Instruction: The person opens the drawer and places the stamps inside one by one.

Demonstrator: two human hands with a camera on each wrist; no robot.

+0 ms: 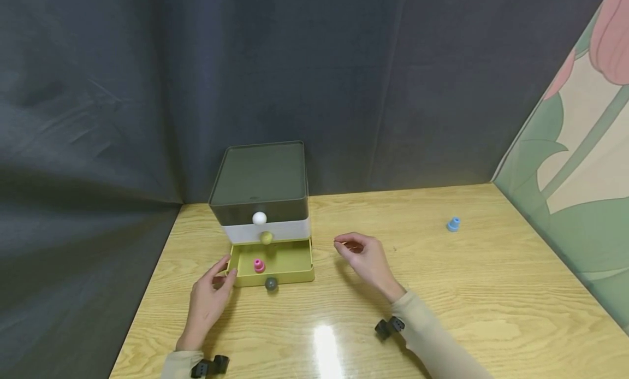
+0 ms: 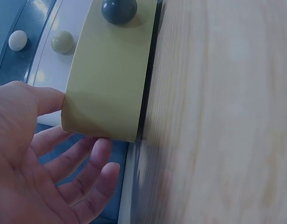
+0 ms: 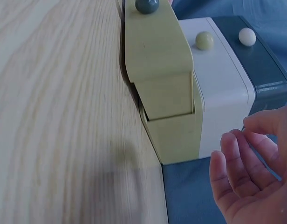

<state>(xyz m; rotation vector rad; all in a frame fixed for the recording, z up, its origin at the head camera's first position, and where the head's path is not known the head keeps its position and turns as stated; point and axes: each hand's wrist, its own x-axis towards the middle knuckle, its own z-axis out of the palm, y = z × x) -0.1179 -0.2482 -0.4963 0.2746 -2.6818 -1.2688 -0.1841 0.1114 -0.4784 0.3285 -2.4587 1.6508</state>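
A small set of drawers [image 1: 260, 193] stands on the wooden surface [image 1: 442, 291]. Its bottom yellow drawer [image 1: 272, 259] is pulled out, its long side running left to right and its open end pointing toward the person. The left hand [image 1: 208, 300] has loose, open fingers; its thumb touches the drawer's left front corner. A pink piece [image 1: 259, 266] sits inside, just right of that hand. The right hand [image 1: 366, 259] hovers open and empty, near the drawer's right side.

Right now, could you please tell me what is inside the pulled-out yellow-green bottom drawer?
The open yellow-green plastic drawer holds one small pink plastic peg, standing near the middle. The rest of the visible floor is bare; the back part, under the white drawer above, is covered.
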